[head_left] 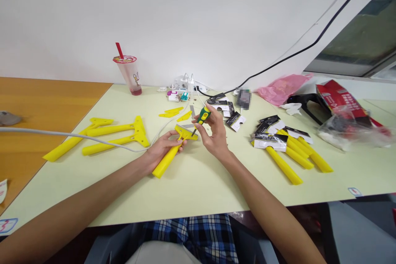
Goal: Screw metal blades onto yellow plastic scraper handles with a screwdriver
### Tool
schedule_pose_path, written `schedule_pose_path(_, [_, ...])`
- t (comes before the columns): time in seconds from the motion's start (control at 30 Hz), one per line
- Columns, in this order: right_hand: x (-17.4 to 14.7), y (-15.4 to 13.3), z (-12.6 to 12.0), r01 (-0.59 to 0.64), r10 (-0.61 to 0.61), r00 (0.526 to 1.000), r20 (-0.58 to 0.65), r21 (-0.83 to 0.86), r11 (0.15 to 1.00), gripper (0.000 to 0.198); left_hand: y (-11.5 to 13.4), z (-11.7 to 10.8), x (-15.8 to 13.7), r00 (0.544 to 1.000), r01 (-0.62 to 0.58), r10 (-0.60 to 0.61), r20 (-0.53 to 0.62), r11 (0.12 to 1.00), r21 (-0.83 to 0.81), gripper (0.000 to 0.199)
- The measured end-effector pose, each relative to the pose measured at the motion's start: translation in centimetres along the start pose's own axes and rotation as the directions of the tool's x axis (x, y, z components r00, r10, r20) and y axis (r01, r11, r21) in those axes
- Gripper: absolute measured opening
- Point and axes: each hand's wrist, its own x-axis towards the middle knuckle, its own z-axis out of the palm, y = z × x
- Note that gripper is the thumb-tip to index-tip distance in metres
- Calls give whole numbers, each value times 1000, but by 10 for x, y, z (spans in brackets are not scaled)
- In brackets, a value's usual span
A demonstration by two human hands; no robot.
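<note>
My left hand (165,147) is closed around the neck of a yellow scraper (168,160), whose handle slants down toward me. My right hand (214,130) grips a screwdriver (203,115) with a green and yellow handle. The screwdriver's shaft points down, and its tip meets the right side of the scraper's head. Just beyond the head lie flat yellow plates (185,116) and grey metal blades (192,111). Several more yellow scrapers (108,130) lie to the left of my left hand. Whether a screw sits under the tip is too small to tell.
Yellow scrapers with black-and-white cards (291,152) lie in a pile at right. Loose cards (235,121), a power strip (182,84) and a drink cup (128,74) stand near the wall. A pale cable (77,135) crosses the left side. Pink plastic (281,89) and a red bag (343,99) lie back right.
</note>
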Motion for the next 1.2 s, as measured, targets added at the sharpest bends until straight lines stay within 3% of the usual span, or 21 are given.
schedule_pose_path(0.2, [-2,8,0,7,-14,996,-83,-83,996,70,0,0,0,1000,-3,3,20,1000,-6,49])
schedule_pose_path(0.43, [-3,10,1,20,-28,993,-118,-67,998,72,0,4,0,1000,16,-16,13,1000,1,52])
schedule_pose_path(0.77, [-6,11,0,-22,10,994,-113,-106,994,73,0,3,1,1000,12,-11,25,1000,-12,52])
schedule_pose_path(1.07, [-5,6,1,176,-200,976,-82,-239,955,73,-2,1,4,1000,-3,4,17,1000,-24,55])
schedule_pose_path(1.2, [-4,0,1,368,-391,921,10,-359,858,79,-1,4,1,999,-33,34,33,999,-15,50])
